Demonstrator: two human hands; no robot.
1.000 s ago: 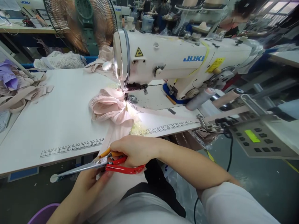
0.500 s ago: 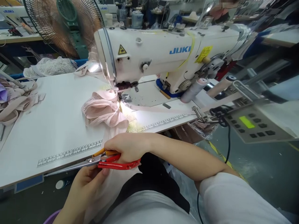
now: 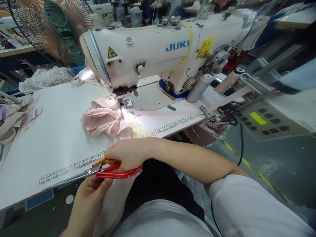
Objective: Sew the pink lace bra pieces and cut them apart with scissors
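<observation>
The scissors (image 3: 98,171) are lying level just off the table's (image 3: 49,138) near edge, blades pointing left along the printed ruler (image 3: 74,163), red handles to the right. The right hand (image 3: 127,154) is closing round those handles, thumb and fingers through or over the loops, gripping them firmly. Below, the left hand (image 3: 90,197) is curling up under the blades, pinching a strip of pale pink cloth (image 3: 116,200) that is hanging from the table's edge toward the lap; whether the blades are already biting on cloth or thread cannot be told, since the fingers are hiding the spot. The strip is running up over the near edge to a bunched pink garment (image 3: 103,118) sitting near the table's middle, one end tucked under the presser foot of the sewing machine (image 3: 148,56). To cut cleanly here, it would seem wise to be keeping the strip taut with the left hand, holding fingertips clear of the blades, and snipping close without tugging the garment out from under the foot. More pink pieces (image 3: 14,115) are piling at the left edge, a fan (image 3: 51,29) is standing behind the far left corner, and a control panel (image 3: 266,121) is hanging off the right end.
</observation>
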